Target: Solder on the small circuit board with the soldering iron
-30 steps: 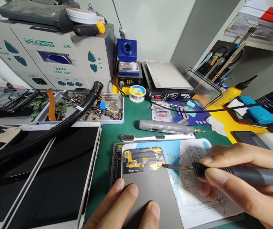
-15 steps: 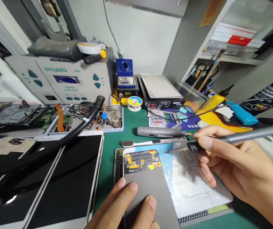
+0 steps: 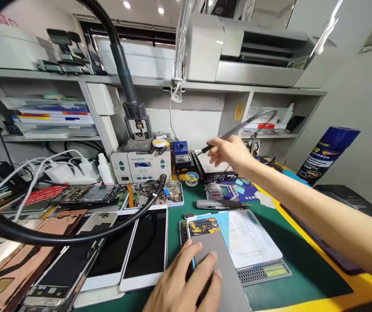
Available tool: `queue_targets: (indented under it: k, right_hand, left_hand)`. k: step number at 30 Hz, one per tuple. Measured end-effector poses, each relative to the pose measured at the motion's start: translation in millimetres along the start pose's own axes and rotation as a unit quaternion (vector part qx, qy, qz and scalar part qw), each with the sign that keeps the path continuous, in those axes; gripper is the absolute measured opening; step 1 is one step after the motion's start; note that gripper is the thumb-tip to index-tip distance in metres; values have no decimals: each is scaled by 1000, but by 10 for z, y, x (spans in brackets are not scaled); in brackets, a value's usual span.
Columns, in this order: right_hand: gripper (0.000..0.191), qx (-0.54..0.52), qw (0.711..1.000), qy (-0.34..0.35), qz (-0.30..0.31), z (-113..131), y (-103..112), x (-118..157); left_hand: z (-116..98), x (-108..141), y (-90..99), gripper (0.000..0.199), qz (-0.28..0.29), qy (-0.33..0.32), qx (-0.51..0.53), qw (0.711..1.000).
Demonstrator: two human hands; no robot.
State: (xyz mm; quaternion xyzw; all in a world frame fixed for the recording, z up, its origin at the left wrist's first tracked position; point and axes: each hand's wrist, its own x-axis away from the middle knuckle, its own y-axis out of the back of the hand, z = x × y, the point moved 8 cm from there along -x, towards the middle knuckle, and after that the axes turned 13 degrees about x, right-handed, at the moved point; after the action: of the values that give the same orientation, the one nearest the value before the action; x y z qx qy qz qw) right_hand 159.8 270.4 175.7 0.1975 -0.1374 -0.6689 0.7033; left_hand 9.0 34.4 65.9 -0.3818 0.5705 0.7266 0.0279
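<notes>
Gripping a soldering iron [image 3: 238,125], right hand [image 3: 230,151]; left hand [image 3: 186,281] flat on opened phone [image 3: 212,251].

The scene is brightly and evenly lit from above, with two small ceiling lights [image 3: 142,7] showing as white spots near the top edge. Soft shadows lie on the green table [image 3: 290,264], and the dark phone screens [image 3: 147,242] carry faint glare. The wide lens bends shelves and walls near the edges, and the raised right hand [image 3: 230,151] is slightly motion-blurred.
</notes>
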Motion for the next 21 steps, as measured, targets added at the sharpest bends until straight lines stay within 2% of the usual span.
queue_targets:
  k: [4, 8, 11, 14, 21]
  right_hand:
    - [35, 102, 994, 33, -20, 254, -289, -602]
    - [37, 185, 981, 49, -32, 289, -528, -932]
    - [37, 234, 970, 59, -36, 255, -656, -1049]
    - [36, 275, 958, 71, -36, 229, -752, -1117]
    - [36, 355, 932, 77, -20, 252, -861, -1121]
  left_hand:
    - [-14, 71, -164, 35, -42, -5, -17, 999]
    - [3, 134, -272, 32, -97, 8, -16, 995]
    - [10, 147, -310, 29, -125, 23, -8, 992]
    - [12, 146, -299, 28, -128, 25, 1, 991]
    - [21, 131, -211, 39, -63, -19, 11, 998]
